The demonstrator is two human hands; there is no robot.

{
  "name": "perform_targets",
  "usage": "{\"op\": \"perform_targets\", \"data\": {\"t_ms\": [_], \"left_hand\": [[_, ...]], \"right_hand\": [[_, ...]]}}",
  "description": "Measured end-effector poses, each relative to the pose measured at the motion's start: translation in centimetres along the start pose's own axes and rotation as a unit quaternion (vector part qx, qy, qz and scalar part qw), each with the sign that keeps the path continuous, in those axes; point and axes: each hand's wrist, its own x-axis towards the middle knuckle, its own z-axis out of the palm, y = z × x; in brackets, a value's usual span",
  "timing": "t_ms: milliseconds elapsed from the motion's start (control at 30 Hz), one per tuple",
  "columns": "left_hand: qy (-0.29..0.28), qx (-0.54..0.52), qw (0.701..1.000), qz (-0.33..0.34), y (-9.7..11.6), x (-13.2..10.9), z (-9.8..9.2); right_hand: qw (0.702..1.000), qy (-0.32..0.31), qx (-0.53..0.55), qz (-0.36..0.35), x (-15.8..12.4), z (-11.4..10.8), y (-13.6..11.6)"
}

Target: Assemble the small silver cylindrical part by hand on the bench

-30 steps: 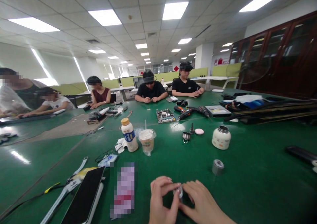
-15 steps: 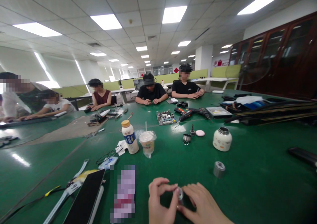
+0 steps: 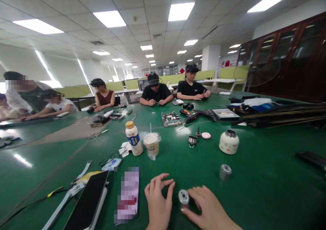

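Observation:
A small silver metal cylinder (image 3: 183,196) stands upright on the green table (image 3: 254,189) right in front of me. My left hand (image 3: 158,204) is just to its left with fingers spread and curled, holding nothing. My right hand (image 3: 207,208) lies on the table at the cylinder's right, fingers stretched out, with the thumb and index finger close around the cylinder's base. I cannot tell whether they touch it. A second grey metal cylinder (image 3: 225,172) stands a little farther away, to the right.
A dark phone (image 3: 88,203) and a tool with a white handle (image 3: 63,199) lie at my left. Ahead stand a milk bottle (image 3: 133,138), a plastic cup (image 3: 151,145), a cream jar (image 3: 229,141), small metal parts (image 3: 192,140) and a circuit board (image 3: 170,118). Several people sit at the far side.
Both hands pinched the small cylinder before. My left hand has let go and drawn back to the left, and the cylinder now stands on the table beside my right hand.

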Motion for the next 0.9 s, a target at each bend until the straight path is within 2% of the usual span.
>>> {"op": "perform_targets", "data": {"t_ms": [67, 167, 267, 533, 733, 900], "left_hand": [[0.038, -0.034, 0.998, 0.045, 0.2, -0.3, 0.1], [0.079, -0.161, 0.980, 0.088, 0.9, -1.0, 0.1], [0.075, -0.242, 0.963, 0.097, 1.7, -1.6, 0.1], [0.079, -0.157, 0.974, 0.144, 2.2, -1.8, -0.1], [0.075, -0.128, 0.978, 0.145, 2.2, -1.7, -0.2], [0.044, -0.109, 0.981, 0.156, 2.3, -2.0, -0.5]], "right_hand": [[1.000, -0.003, 0.001, -0.003, 0.0, -0.1, -0.1], [1.000, -0.007, 0.007, -0.006, 0.0, -0.2, -0.1], [1.000, -0.007, 0.014, -0.010, 0.0, -0.2, 0.1], [1.000, 0.006, 0.017, -0.022, -0.1, 0.1, 0.3], [1.000, 0.004, 0.018, -0.019, 0.1, 0.1, 0.2], [1.000, 0.001, 0.018, -0.016, 0.0, 0.1, 0.2]]}}
